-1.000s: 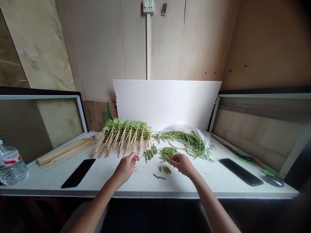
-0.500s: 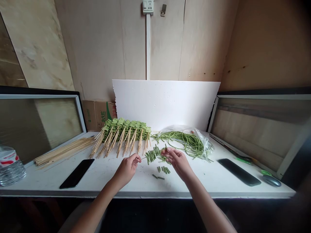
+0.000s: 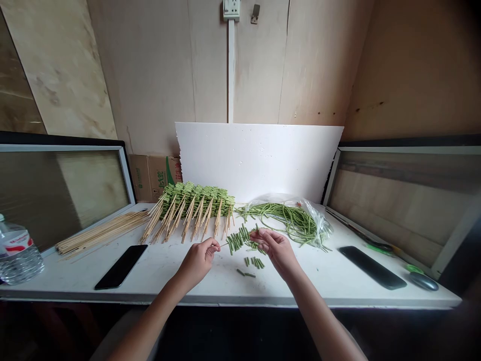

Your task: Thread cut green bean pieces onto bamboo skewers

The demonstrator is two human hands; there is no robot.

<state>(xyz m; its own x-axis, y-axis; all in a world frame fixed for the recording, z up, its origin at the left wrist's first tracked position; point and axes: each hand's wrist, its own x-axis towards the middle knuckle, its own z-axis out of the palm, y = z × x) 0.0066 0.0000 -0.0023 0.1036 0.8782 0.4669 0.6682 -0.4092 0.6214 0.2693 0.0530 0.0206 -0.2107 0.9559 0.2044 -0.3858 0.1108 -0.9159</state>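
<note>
My left hand (image 3: 201,258) pinches the bare end of a thin wooden skewer. Several short green bean pieces (image 3: 238,238) sit side by side across that skewer, between my two hands. At the skewer's other end, my right hand (image 3: 276,249) has thumb and fingertips pressed together around a small green bean piece. Loose cut bean pieces (image 3: 257,262) lie on the white table (image 3: 300,286) below. Behind my left hand is a big stack of filled bean skewers (image 3: 195,198), their sticks pointing toward me.
Bare skewers (image 3: 99,233) lie at left near a black phone (image 3: 121,267) and a water bottle (image 3: 18,250). Long beans (image 3: 289,218) spill from a clear plastic bag at right. Farther right are a dark phone (image 3: 372,267), scissors (image 3: 379,244) and a mouse (image 3: 424,281).
The whole view has shifted slightly. Both hands keep nearly the same position, holding the same skewer and bean pieces.
</note>
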